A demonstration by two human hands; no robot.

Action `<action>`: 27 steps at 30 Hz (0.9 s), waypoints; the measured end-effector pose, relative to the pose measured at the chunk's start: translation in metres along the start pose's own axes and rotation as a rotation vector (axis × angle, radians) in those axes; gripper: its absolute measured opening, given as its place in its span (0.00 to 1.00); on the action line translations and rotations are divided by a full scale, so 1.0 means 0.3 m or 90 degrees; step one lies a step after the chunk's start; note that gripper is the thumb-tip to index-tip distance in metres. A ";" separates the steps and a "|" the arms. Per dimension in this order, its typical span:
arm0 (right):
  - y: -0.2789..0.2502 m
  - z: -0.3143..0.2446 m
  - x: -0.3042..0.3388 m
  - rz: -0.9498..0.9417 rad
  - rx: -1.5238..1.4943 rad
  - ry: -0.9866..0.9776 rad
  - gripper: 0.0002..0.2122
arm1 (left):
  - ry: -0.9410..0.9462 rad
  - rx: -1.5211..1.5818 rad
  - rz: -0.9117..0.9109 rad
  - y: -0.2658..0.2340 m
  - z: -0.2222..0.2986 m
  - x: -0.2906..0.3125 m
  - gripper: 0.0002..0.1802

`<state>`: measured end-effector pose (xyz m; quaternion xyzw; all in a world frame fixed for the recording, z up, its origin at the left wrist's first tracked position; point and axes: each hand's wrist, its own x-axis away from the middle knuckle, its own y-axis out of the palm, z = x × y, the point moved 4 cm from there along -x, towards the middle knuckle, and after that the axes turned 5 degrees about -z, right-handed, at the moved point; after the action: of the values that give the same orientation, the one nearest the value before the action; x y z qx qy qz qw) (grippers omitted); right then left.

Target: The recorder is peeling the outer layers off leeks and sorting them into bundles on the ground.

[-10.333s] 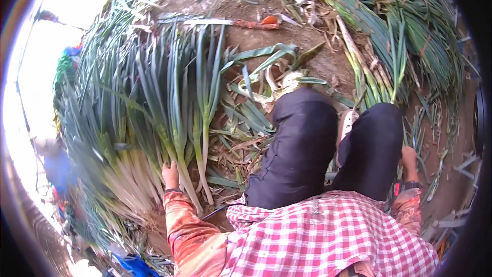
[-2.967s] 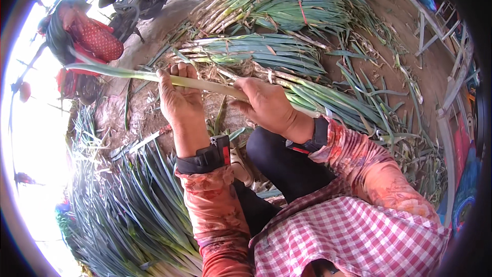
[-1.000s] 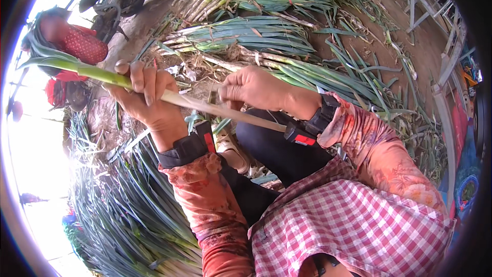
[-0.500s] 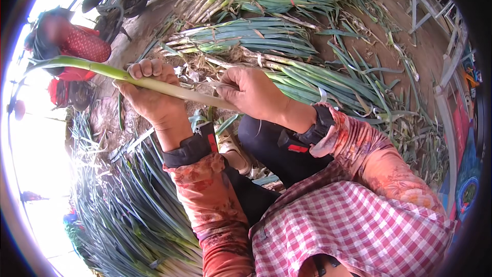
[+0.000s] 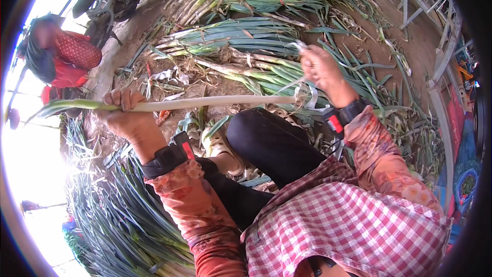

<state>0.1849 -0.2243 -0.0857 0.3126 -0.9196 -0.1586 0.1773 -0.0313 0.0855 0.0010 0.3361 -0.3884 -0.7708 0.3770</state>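
A long green onion lies nearly level across the view, its white shank bare and its root end at the right. My left hand is closed round it where white turns to green, and the leaves run out past the fist to the left. My right hand is raised beyond the root end, with its fingers closed. A pale, thin strip of peeled skin trails below those fingers, and a whitish tip sticks out above them.
Bundles of green onions lie on the earth floor ahead, and a big pile is at my left. Peelings litter the ground around my shoe. A person in red is at far left, near a parked bike. A metal frame stands at right.
My right hand has pulled away from the shank, up and to the right, with a pale strip. My left hand has moved slightly left and down, still gripping the green onion.
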 end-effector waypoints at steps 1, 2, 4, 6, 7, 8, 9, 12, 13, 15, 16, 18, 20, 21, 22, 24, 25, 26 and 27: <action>-0.080 0.003 0.007 0.038 0.011 -0.012 0.05 | 0.012 0.004 0.013 -0.009 0.008 -0.007 0.23; -0.153 0.006 0.015 0.072 0.022 -0.024 0.05 | 0.014 0.003 0.012 -0.018 0.022 -0.011 0.23; -0.289 0.014 0.038 0.151 0.029 0.013 0.06 | 0.036 0.035 -0.008 -0.036 0.052 -0.011 0.20; -0.455 0.010 0.067 0.229 0.297 0.034 0.06 | 0.035 0.044 0.014 -0.049 0.043 -0.015 0.19; -0.495 0.000 0.080 0.272 0.463 0.064 0.07 | 0.036 0.046 0.037 -0.055 0.047 -0.015 0.19; -0.509 0.003 0.072 0.253 0.638 0.055 0.09 | 0.042 0.044 0.038 -0.057 0.044 -0.014 0.19; -0.481 -0.003 0.068 0.243 0.827 0.043 0.12 | 0.057 0.026 0.076 -0.056 0.039 -0.011 0.18; -0.189 -0.080 0.095 0.182 0.992 -0.360 0.14 | 0.064 -0.020 0.114 -0.033 0.007 -0.001 0.18; -0.057 -0.105 0.110 0.118 0.934 -0.473 0.15 | 0.072 -0.055 0.147 -0.038 -0.005 -0.002 0.18; 0.173 -0.122 0.120 -0.052 0.781 -0.440 0.17 | 0.069 -0.102 0.173 -0.057 -0.037 -0.005 0.19; 0.287 -0.114 0.132 -0.138 0.782 -0.442 0.17 | 0.073 -0.103 0.171 -0.044 -0.032 0.000 0.19; 0.453 -0.095 0.150 -0.196 0.804 -0.632 0.20 | 0.047 -0.099 0.188 -0.019 -0.063 0.011 0.19; 0.516 -0.012 0.115 -0.219 0.767 -0.494 0.19 | 0.044 -0.071 0.124 -0.027 -0.069 0.004 0.18; 0.541 -0.010 0.104 -0.186 0.752 -0.552 0.16 | 0.028 -0.035 0.118 -0.006 -0.094 0.017 0.18; 0.550 -0.010 0.093 -0.188 0.751 -0.556 0.16 | 0.013 0.002 0.111 0.010 -0.112 0.025 0.17; 0.558 -0.014 0.062 -0.212 0.712 -0.521 0.12 | -0.002 0.067 -0.039 0.054 -0.139 0.038 0.15; 0.550 -0.022 0.056 -0.226 0.660 -0.473 0.10 | -0.044 0.044 -0.009 0.095 -0.162 0.064 0.14; 0.541 -0.040 0.049 -0.226 0.663 -0.472 0.10 | -0.087 0.022 0.021 0.110 -0.179 0.078 0.14; 0.526 -0.045 0.024 -0.269 0.584 -0.306 0.10 | -0.133 0.008 -0.051 0.114 -0.183 0.086 0.14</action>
<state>0.1035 -0.1121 -0.0086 0.4900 -0.8264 0.1592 -0.2272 0.0115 0.0306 -0.0014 0.2718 -0.4164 -0.8136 0.3014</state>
